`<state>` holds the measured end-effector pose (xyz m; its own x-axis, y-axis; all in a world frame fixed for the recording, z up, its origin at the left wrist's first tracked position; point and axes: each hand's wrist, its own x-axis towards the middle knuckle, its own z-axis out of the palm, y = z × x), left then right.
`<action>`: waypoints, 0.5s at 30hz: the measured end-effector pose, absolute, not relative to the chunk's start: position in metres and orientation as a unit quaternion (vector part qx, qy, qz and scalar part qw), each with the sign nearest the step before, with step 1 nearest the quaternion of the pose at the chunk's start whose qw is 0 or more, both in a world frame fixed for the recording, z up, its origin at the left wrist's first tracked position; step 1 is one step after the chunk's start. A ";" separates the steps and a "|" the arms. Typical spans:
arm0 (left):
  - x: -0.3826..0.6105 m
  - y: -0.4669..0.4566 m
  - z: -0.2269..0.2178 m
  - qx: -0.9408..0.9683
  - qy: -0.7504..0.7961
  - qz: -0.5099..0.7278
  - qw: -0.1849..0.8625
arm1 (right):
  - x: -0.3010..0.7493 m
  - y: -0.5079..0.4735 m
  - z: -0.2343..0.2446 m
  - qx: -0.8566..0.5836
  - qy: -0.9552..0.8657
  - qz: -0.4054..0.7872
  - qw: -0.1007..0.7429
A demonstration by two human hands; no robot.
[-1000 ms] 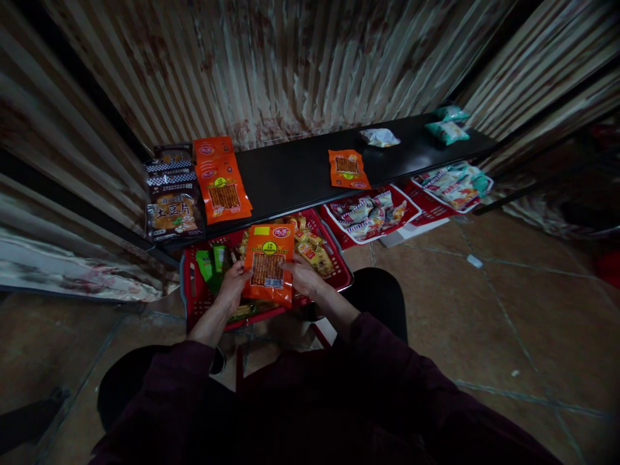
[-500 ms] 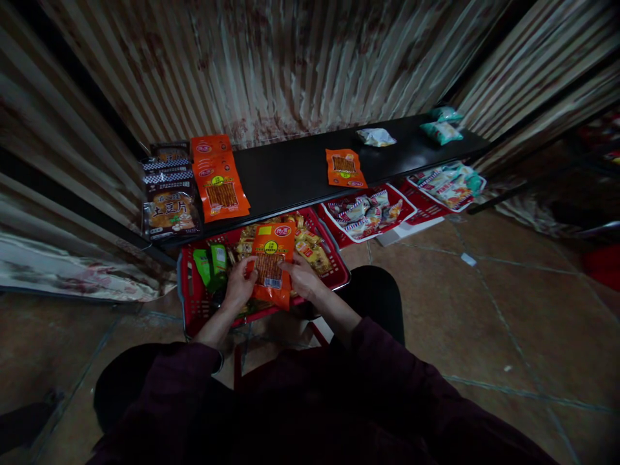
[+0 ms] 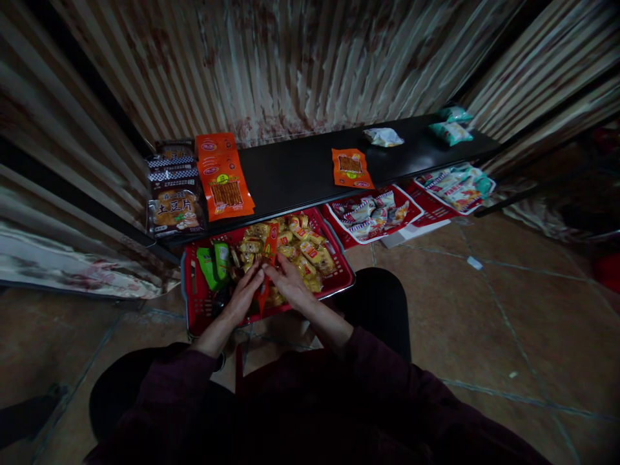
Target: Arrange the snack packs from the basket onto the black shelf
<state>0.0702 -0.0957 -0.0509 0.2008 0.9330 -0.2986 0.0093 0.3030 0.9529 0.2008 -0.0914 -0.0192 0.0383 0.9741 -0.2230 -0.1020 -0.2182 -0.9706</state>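
Observation:
Between my two hands is an orange snack packet (image 3: 270, 244), turned nearly edge-on to me. My left hand (image 3: 246, 290) grips it from the left, fingertips against the packet. On the other side my right hand (image 3: 289, 284) presses it with thumb and fingers. Both are over a red basket (image 3: 343, 274) full of yellow-wrapped snacks (image 3: 314, 255). Green packets (image 3: 213, 265) lie in the basket's left end. More orange packets (image 3: 225, 187) lie overlapped on the black shelf, beside dark brown potato-slice packets (image 3: 175, 203).
The black shelf (image 3: 290, 171) runs across in front of me. On it lie a single orange packet (image 3: 351, 169), a white packet (image 3: 383, 137) and teal packets (image 3: 451, 132). Below its edge stand two more baskets with white packets (image 3: 372, 216) and teal-white packets (image 3: 458, 187).
The orange packet has turned from facing me flat to nearly edge-on. My hands have come closer together around it, uncovering more of the yellow snacks.

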 end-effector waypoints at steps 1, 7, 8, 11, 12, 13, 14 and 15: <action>0.070 -0.097 -0.052 0.449 0.508 0.379 0.629 | 0.199 -0.092 -0.017 -0.550 -0.404 0.559 0.471; 0.064 -0.100 -0.045 0.421 0.464 0.387 0.677 | 0.192 -0.094 -0.015 -0.591 -0.416 0.535 0.437; 0.064 -0.100 -0.041 0.417 0.451 0.385 0.689 | 0.191 -0.095 -0.016 -0.587 -0.419 0.536 0.438; 0.065 -0.100 -0.030 0.363 0.422 0.405 0.725 | 0.187 -0.098 -0.020 -0.593 -0.421 0.534 0.432; 0.066 -0.099 -0.028 0.327 0.422 0.418 0.735 | 0.186 -0.099 -0.021 -0.595 -0.421 0.532 0.430; 0.066 -0.099 -0.026 0.286 0.428 0.432 0.740 | 0.184 -0.099 -0.022 -0.594 -0.422 0.532 0.430; 0.066 -0.099 -0.024 0.247 0.437 0.442 0.743 | 0.183 -0.099 -0.023 -0.592 -0.424 0.532 0.432; 0.066 -0.098 -0.023 0.212 0.445 0.448 0.746 | 0.182 -0.099 -0.024 -0.588 -0.428 0.532 0.433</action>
<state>0.0663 -0.0978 -0.0230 0.2029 0.8572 -0.4733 -0.4799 0.5084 0.7150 0.1821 -0.0988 -0.0241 0.0682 0.9644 -0.2554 0.0422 -0.2586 -0.9651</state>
